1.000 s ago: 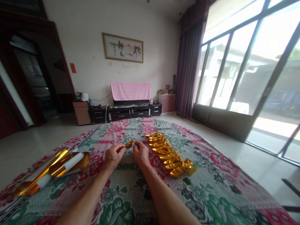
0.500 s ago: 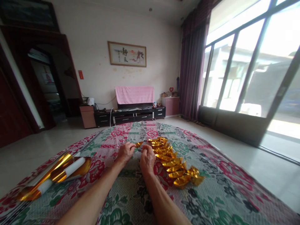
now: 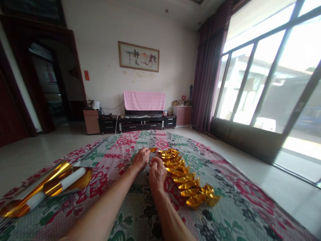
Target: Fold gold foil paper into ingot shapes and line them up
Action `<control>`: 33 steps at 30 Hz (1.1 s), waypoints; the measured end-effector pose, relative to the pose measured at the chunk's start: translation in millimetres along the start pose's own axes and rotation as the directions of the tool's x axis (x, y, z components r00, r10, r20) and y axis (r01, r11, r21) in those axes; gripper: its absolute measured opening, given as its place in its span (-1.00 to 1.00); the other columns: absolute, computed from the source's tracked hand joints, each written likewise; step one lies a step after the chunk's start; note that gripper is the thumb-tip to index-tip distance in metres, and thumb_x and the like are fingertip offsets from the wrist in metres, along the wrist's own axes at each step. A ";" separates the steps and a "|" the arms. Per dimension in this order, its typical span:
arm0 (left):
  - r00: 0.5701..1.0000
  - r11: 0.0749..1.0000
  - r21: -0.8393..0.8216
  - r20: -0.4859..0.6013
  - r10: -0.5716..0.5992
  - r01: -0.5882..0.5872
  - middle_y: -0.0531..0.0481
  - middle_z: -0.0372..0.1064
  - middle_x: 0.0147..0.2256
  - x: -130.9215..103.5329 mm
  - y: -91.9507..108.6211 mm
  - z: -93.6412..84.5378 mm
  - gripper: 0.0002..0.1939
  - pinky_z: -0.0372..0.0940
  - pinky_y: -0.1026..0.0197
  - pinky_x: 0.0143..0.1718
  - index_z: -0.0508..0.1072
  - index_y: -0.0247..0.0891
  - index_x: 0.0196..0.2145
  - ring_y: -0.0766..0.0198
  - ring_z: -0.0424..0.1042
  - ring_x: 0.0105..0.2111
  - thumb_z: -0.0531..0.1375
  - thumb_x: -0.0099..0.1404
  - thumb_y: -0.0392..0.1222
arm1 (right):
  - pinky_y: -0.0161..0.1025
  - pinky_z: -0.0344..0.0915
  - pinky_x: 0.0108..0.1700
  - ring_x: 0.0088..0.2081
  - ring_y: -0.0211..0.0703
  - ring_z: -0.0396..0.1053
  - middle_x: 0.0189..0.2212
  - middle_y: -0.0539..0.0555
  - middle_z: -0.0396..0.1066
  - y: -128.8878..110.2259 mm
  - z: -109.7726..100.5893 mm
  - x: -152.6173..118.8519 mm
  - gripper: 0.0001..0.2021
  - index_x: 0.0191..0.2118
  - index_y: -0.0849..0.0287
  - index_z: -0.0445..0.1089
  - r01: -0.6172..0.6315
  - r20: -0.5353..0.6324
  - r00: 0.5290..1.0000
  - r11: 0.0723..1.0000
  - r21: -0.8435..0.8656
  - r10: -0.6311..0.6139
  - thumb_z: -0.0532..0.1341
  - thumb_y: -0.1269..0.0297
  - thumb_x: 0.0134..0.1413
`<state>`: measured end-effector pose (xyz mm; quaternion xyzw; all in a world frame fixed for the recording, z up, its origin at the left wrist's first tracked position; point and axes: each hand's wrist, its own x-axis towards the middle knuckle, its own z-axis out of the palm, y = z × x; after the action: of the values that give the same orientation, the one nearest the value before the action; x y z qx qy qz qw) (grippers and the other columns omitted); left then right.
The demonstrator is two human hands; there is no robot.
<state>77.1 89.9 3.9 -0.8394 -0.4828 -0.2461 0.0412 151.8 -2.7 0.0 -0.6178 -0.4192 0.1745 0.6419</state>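
A small folded gold foil paper ingot (image 3: 153, 150) sticks out from the fingertips of my left hand (image 3: 141, 158), which is closed on it. Close beside it, my right hand (image 3: 157, 170) has its fingers curled together; whether anything is between them is hidden. Just right of my right hand, several gold foil paper ingots (image 3: 189, 192) lie in an overlapping row that runs from the middle of the table toward me. Both hands are over the flowered tablecloth (image 3: 130, 201).
At the left of the table lie loosely rolled gold foil sheets (image 3: 54, 187) with white backs. Beyond the table stands a black low cabinet (image 3: 132, 126) with a pink cloth (image 3: 144, 100) above it. A large window (image 3: 260, 77) fills the right side.
My left hand has moved slightly right and away from me with the foil ingot, nearer the row. My right hand stays almost in place. The view has shifted a little.
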 end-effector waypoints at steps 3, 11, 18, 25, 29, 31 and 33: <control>1.000 1.000 0.019 0.010 -0.003 0.003 -0.06 0.29 -0.15 0.5 4.3 0.9 -0.73 0.20 0.28 -0.22 0.40 -0.21 -0.23 0.23 0.27 -0.18 -0.06 0.26 -0.27 | -0.35 0.23 -0.29 -0.33 -0.18 0.40 -0.41 0.06 0.47 -1.7 -0.8 -0.7 -0.71 -0.37 0.17 0.40 0.006 0.009 1.000 1.000 0.003 -0.007 -0.07 0.36 -0.05; 0.998 0.998 0.056 0.054 0.033 -0.036 -0.06 0.29 -0.14 -1.7 8.6 -4.4 -0.76 0.19 0.28 -0.20 0.40 -0.21 -0.23 0.23 0.27 -0.19 -0.02 0.23 -0.29 | -0.35 0.24 -0.29 -0.31 -0.18 0.40 -0.39 0.07 0.48 0.9 1.2 0.1 -0.70 -0.36 0.17 0.41 0.025 0.017 1.000 1.000 0.001 -0.025 -0.07 0.36 -0.05; 0.996 0.997 0.048 0.074 0.057 -0.060 -0.07 0.31 -0.16 0.2 6.2 -4.4 -0.75 0.16 0.24 -0.10 0.42 -0.23 -0.22 0.23 0.29 -0.17 -0.01 0.21 -0.31 | -0.36 0.24 -0.28 -0.33 -0.19 0.39 -0.40 0.05 0.48 3.7 2.8 0.7 -0.70 -0.36 0.17 0.42 0.052 0.033 0.998 0.999 -0.015 -0.052 -0.06 0.35 -0.04; 0.995 0.998 0.001 0.088 0.056 -0.056 -0.05 0.32 -0.13 -2.3 10.0 -12.1 -0.73 0.17 0.25 -0.10 0.42 -0.20 -0.20 0.24 0.29 -0.17 0.01 0.19 -0.33 | -0.35 0.24 -0.27 -0.33 -0.19 0.39 -0.40 0.05 0.47 6.0 4.5 1.3 -0.70 -0.36 0.17 0.43 0.045 0.034 0.998 0.999 0.014 -0.046 -0.06 0.36 -0.06; 0.991 0.995 -0.041 0.094 0.093 -0.089 -0.05 0.32 -0.12 -1.2 8.5 -10.6 -0.71 0.17 0.24 -0.07 0.44 -0.21 -0.21 0.25 0.30 -0.15 0.02 0.16 -0.36 | -0.35 0.25 -0.28 -0.31 -0.18 0.39 -0.39 0.06 0.48 7.3 5.3 1.9 -0.69 -0.36 0.17 0.43 0.050 0.029 0.998 0.999 0.010 -0.050 -0.06 0.36 -0.05; 0.990 0.991 -0.075 0.084 0.114 -0.108 -0.06 0.31 -0.10 0.5 5.5 -5.7 -0.70 0.18 0.26 -0.06 0.44 -0.22 -0.19 0.26 0.31 -0.13 0.01 0.16 -0.37 | -0.35 0.25 -0.28 -0.31 -0.18 0.40 -0.40 0.06 0.48 7.8 5.4 2.1 -0.69 -0.35 0.17 0.42 0.050 0.029 0.998 0.999 0.000 -0.050 -0.06 0.36 -0.05; 0.994 0.991 -0.098 0.048 0.096 -0.091 -0.07 0.30 -0.06 2.2 2.0 0.3 -0.67 0.19 0.27 -0.04 0.44 -0.22 -0.16 0.26 0.31 -0.09 0.01 0.17 -0.37 | -0.35 0.25 -0.28 -0.32 -0.18 0.40 -0.40 0.06 0.48 7.9 5.3 2.1 -0.69 -0.35 0.17 0.42 0.053 0.027 0.998 0.999 -0.011 -0.053 -0.07 0.35 -0.04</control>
<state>79.8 90.7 5.0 -0.8683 -0.4316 -0.2447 -0.0002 151.3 3.6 -7.3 -0.6079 -0.4451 0.1633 0.6369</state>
